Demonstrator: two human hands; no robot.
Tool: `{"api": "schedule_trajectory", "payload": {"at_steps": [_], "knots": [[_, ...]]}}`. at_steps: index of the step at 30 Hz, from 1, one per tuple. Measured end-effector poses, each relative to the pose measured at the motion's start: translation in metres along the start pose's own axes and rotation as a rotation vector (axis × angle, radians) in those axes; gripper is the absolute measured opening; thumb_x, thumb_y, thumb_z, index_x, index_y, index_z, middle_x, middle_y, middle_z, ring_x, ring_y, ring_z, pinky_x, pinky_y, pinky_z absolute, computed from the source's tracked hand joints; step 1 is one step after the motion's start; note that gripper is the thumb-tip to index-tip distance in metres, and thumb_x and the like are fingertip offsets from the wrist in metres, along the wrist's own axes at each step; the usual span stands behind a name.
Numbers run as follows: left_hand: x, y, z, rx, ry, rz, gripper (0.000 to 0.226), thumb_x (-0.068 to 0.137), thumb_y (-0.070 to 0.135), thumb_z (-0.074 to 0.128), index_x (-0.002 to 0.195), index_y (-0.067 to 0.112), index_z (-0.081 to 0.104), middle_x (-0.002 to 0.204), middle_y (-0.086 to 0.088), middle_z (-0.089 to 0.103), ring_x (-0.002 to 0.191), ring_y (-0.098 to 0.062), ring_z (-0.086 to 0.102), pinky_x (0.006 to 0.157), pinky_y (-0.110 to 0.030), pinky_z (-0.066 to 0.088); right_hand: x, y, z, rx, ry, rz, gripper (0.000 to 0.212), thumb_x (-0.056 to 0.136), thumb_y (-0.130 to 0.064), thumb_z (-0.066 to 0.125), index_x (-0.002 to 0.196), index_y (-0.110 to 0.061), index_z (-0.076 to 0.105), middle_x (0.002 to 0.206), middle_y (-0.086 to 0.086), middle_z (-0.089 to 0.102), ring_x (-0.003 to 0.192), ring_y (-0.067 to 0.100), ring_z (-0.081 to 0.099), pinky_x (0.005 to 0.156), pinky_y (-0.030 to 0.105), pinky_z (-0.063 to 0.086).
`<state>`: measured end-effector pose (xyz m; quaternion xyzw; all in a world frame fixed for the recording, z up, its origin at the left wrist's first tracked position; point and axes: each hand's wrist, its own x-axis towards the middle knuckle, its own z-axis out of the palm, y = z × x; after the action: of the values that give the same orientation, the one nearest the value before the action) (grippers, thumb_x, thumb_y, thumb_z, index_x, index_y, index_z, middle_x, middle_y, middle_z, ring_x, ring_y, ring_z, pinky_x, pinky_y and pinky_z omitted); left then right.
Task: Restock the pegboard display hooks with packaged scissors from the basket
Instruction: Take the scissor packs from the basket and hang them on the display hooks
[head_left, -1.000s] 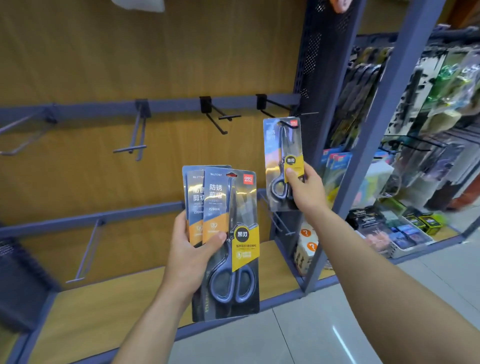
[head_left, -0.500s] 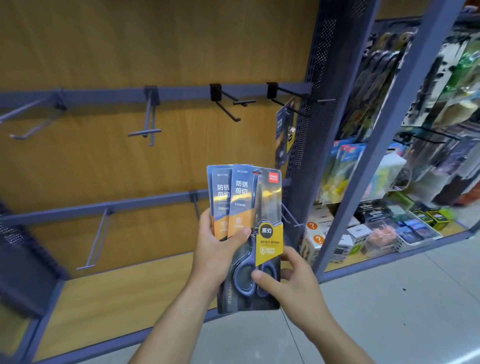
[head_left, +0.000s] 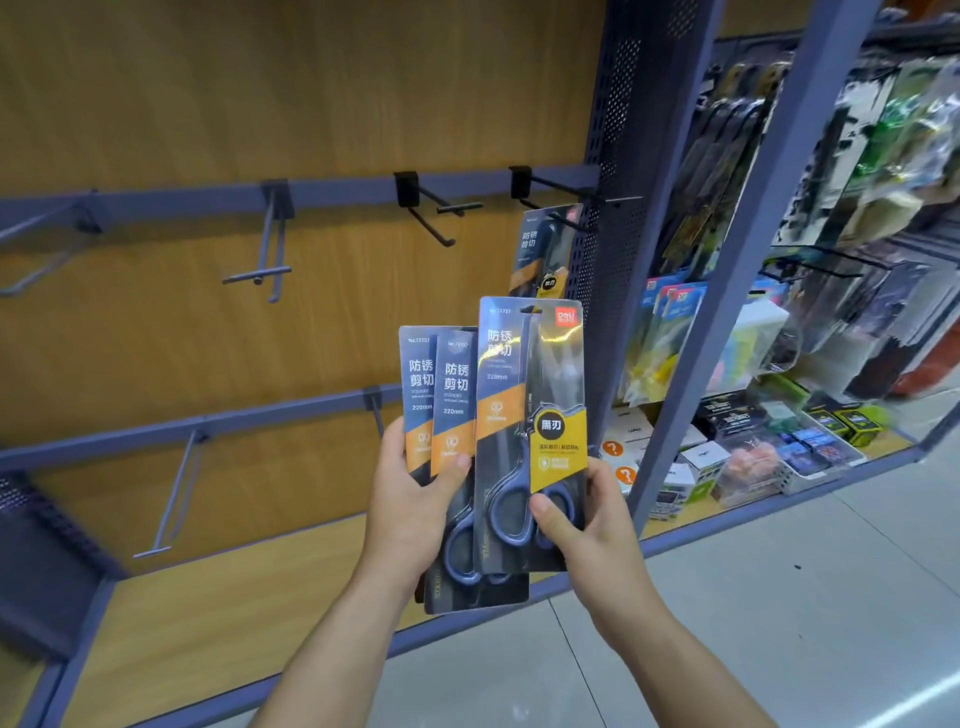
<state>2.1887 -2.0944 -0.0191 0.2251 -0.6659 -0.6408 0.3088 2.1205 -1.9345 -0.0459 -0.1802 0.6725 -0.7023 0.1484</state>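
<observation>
Right hand (head_left: 587, 525) pinches front scissors pack (head_left: 530, 415); left hand (head_left: 410, 499) grips rest.

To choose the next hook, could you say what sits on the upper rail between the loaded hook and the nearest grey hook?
Only an empty black hook, as the head view shows.

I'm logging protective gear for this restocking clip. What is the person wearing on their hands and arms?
Nothing that shows. The left hand and right hand are bare: no gloves, no rings visible. The left forearm and right forearm are uncovered down to the frame edge, with no sleeve, watch or wristband in view.
</observation>
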Motion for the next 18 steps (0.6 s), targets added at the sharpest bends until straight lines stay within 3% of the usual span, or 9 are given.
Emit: {"api": "schedule_trajectory", "payload": {"at_steps": [4, 9, 15, 18], "knots": [[0.004, -0.002, 0.001, 0.01, 0.018, -0.015, 0.042, 0.094, 0.006, 0.072, 0.116, 0.039, 0.059, 0.105, 0.016, 0.076, 0.1, -0.008, 0.073, 0.09, -0.034, 0.057, 0.013, -0.011, -0.007, 0.005, 0.033, -0.062, 0.031, 0.094, -0.005, 0.07, 0.117, -0.02, 0.057, 0.111, 0.001, 0.075, 0.109, 0.021, 0.071, 0.1, 0.054, 0.054], [0.013, -0.002, -0.004, 0.008, 0.035, -0.04, 0.041, 0.094, 0.007, 0.072, 0.118, 0.038, 0.059, 0.107, 0.016, 0.076, 0.099, -0.008, 0.073, 0.094, -0.04, 0.058, 0.045, -0.032, -0.027, 0.05, 0.123, -0.107, 0.032, 0.094, -0.004, 0.07, 0.122, -0.013, 0.058, 0.109, 0.002, 0.077, 0.105, 0.022, 0.072, 0.1, 0.051, 0.055], [0.017, 0.002, -0.005, 0.002, 0.019, -0.03, 0.041, 0.094, 0.007, 0.072, 0.116, 0.039, 0.059, 0.107, 0.014, 0.076, 0.099, -0.009, 0.073, 0.09, -0.035, 0.058, 0.091, -0.042, -0.043, 0.039, 0.147, -0.159, 0.033, 0.093, -0.009, 0.073, 0.122, -0.022, 0.064, 0.115, 0.005, 0.076, 0.108, 0.021, 0.072, 0.1, 0.049, 0.056], [0.018, 0.003, -0.004, 0.039, 0.014, -0.013, 0.04, 0.093, 0.01, 0.073, 0.118, 0.038, 0.059, 0.107, 0.018, 0.075, 0.099, -0.004, 0.072, 0.092, -0.035, 0.056, 0.098, -0.036, -0.047, -0.025, 0.189, -0.191, 0.047, 0.084, -0.031, 0.08, 0.127, -0.037, 0.062, 0.127, -0.002, 0.071, 0.121, 0.02, 0.066, 0.106, 0.052, 0.051]]}}
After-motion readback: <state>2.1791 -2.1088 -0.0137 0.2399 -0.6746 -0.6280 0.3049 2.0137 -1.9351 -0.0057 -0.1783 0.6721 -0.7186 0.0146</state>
